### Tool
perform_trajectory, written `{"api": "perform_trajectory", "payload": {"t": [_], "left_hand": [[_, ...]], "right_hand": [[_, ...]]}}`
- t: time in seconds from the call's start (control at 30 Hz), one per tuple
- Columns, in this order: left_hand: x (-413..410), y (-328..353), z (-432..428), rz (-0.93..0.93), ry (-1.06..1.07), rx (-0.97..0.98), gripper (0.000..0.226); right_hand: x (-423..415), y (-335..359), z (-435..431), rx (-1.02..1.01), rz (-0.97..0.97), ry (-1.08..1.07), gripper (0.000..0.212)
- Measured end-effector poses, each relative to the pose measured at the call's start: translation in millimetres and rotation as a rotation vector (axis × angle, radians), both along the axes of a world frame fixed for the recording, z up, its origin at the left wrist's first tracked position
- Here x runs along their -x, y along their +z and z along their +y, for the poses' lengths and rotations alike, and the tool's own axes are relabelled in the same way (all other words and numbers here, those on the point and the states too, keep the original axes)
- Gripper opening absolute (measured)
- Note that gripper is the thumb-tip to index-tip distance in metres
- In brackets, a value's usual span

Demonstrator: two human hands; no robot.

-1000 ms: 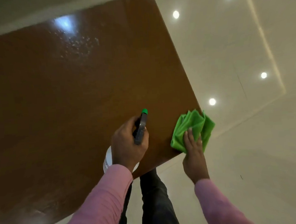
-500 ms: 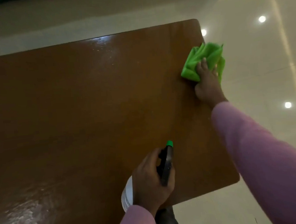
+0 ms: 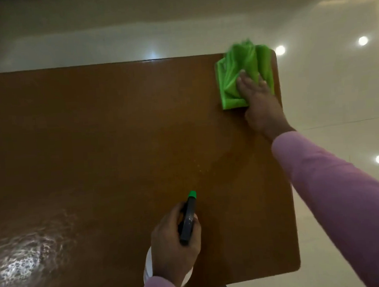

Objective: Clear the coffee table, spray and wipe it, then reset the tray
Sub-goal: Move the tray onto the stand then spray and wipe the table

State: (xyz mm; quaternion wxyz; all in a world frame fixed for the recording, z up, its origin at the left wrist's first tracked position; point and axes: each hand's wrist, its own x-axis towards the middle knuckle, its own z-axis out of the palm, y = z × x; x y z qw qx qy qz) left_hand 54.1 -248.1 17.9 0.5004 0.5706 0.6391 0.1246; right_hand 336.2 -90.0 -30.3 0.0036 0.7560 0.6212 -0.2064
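The brown glossy coffee table (image 3: 107,138) fills most of the view, with wet spray droplets glinting at its near left. My right hand (image 3: 259,102) presses flat on a crumpled green cloth (image 3: 235,77) at the table's far right corner. My left hand (image 3: 175,243) grips a spray bottle (image 3: 188,219) with a black trigger head and green nozzle, held over the near edge. The bottle's white body is mostly hidden under my hand. No tray is in view.
A shiny cream tiled floor (image 3: 338,101) surrounds the table and mirrors several ceiling lights. The table's right edge (image 3: 288,181) runs just under my right forearm. My dark trouser leg shows below the near edge.
My right hand has pushed the green cloth from the near right edge up along the right side to the far right corner. My left hand keeps its hold on the spray bottle.
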Motion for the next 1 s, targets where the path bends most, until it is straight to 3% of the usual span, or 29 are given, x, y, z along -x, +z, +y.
{"api": "perform_trajectory", "payload": {"t": [0.13,0.2,0.33,0.4,0.47,0.53,0.63,0.73,0.87,0.9,1.0], "left_hand": [[-2,2,0,0.018,-0.008,0.010,0.027],[-3,2,-2,0.027,-0.018,0.019,0.027],[-2,4,-3,0.015,-0.002,-0.016,0.029],[-1,5,-3,-0.026,0.015,-0.035,0.035],[0,4,-4,-0.041,0.012,-0.058,0.042],[0,3,-6,-0.037,-0.002,-0.099,0.040],[1,6,-13,-0.054,-0.018,-0.148,0.031],[5,10,-20,-0.110,-0.021,-0.168,0.028],[16,17,-28,-0.154,-0.056,-0.191,0.031],[20,19,-31,-0.161,-0.061,-0.200,0.029],[32,21,-43,-0.182,-0.101,-0.217,0.032]], "right_hand": [[5,-3,34,-0.014,0.013,-0.317,0.070],[40,-6,48,-0.018,0.058,-0.350,0.067],[106,-12,11,-0.035,0.093,0.224,0.077],[84,-11,-17,-0.034,0.074,0.443,0.078],[39,-11,-35,-0.027,0.048,0.332,0.080],[3,-9,-45,0.019,-0.008,0.069,0.085],[16,-5,-46,0.021,0.009,-0.192,0.082],[73,-5,-65,0.014,0.091,-0.128,0.081],[112,-6,-148,0.028,0.143,0.323,0.083],[99,-4,-163,0.038,0.137,0.341,0.082],[50,-1,-190,0.089,0.063,-0.001,0.088]]}}
